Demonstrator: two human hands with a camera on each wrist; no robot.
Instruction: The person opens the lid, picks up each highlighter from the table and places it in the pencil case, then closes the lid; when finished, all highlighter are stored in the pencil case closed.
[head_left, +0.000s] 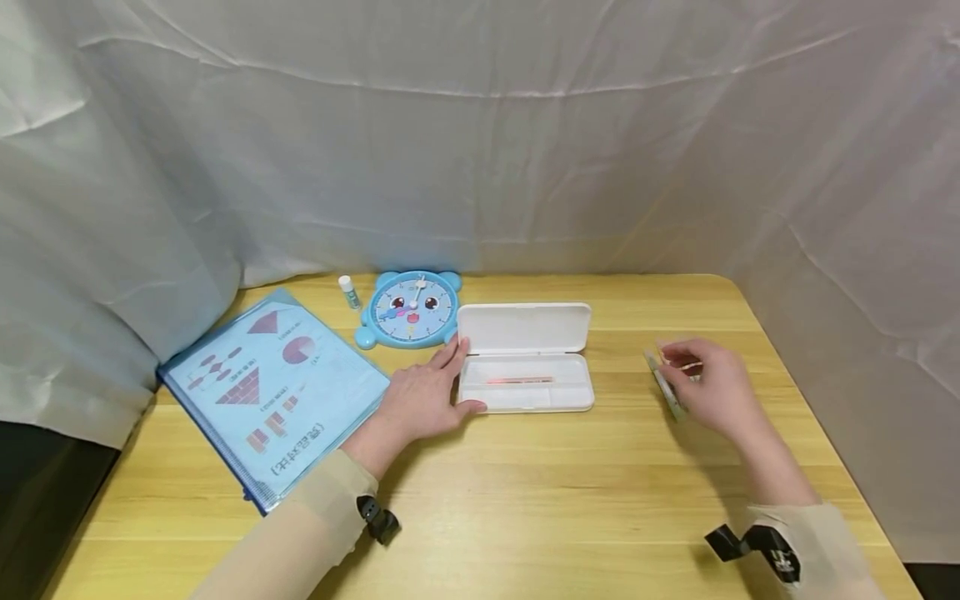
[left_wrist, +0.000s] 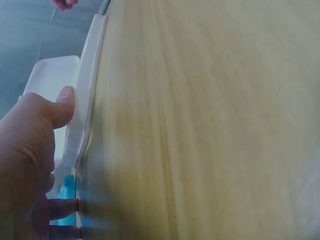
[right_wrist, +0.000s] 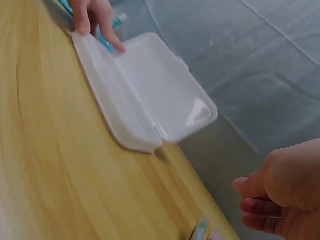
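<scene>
A white pencil case [head_left: 525, 383] stands with its lid [head_left: 523, 328] raised, and a slim pink pencil-like stick [head_left: 519, 381] lies inside. My left hand [head_left: 423, 396] grips the case's left end, thumb at the front wall and index finger by the hinge and lid; in the left wrist view the thumb [left_wrist: 65, 102] lies on the case's edge. To the right, my right hand [head_left: 708, 383] hovers with loosely curled fingers close over slim, pale green pens [head_left: 667, 387]. In the right wrist view the pen tips [right_wrist: 200, 230] show below the fingers, and nothing shows between thumb and fingers.
A blue toy clock [head_left: 412, 308] lies behind the left hand, with a glue stick [head_left: 348, 292] beside it. A blue-edged folder [head_left: 277, 392] of printed sheets lies at the left, partly under the left forearm. Grey cloth [head_left: 480, 150] hangs around the wooden table [head_left: 570, 500].
</scene>
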